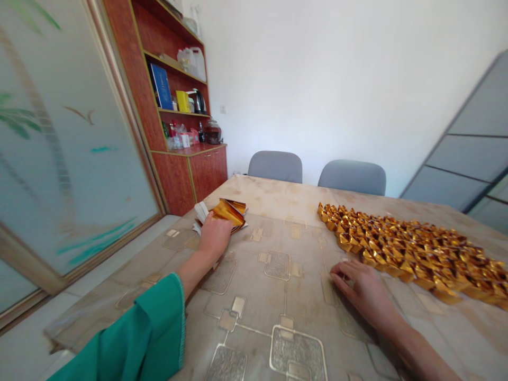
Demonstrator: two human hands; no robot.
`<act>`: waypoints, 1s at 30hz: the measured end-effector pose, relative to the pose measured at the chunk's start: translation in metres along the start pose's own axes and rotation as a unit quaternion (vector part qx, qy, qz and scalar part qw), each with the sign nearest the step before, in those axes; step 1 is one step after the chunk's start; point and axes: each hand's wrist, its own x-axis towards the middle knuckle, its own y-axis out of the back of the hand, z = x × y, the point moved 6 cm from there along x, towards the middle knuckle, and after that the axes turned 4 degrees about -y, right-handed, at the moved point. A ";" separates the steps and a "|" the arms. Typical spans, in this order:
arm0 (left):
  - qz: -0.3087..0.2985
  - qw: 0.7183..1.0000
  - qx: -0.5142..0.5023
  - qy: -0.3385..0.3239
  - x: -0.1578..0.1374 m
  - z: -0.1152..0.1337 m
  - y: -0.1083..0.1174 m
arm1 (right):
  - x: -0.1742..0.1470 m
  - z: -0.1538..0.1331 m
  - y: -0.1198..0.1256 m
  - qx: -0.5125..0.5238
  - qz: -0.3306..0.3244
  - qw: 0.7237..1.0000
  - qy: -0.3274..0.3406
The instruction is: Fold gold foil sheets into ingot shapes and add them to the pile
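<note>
My left hand reaches forward to a small loose pile of gold foil paper with white undersides, on the left part of the table. Its fingers are closed at the near edge of the foil, partly hidden by the back of the hand. My right hand rests on the tablecloth with nothing in it, fingers loosely bent and a little apart. Just beyond and to the right of it stand many folded gold foil pieces, packed close together in rows.
A patterned beige cloth covers the table. Two grey chairs stand at the far side, before a white wall. To the left are a red-brown cabinet with bottles and a kettle, and a frosted sliding door.
</note>
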 end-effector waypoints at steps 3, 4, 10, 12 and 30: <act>-0.004 1.000 0.001 0.007 -0.001 0.002 0.005 | 0.000 0.000 0.000 0.005 -0.001 1.000 0.003; -0.004 1.000 0.001 0.009 -0.002 0.002 0.008 | 0.000 0.001 0.000 0.007 -0.001 1.000 0.004; 0.008 1.000 0.006 0.020 -0.008 0.005 0.026 | 0.001 0.000 0.001 0.016 0.002 1.000 -0.002; 0.015 1.000 0.007 0.019 -0.010 0.006 0.032 | 0.001 -0.002 0.002 0.019 0.000 1.000 -0.005; 0.320 0.867 -0.182 -0.335 -0.075 0.102 0.082 | -0.007 -0.042 0.000 0.449 -0.096 0.883 -0.100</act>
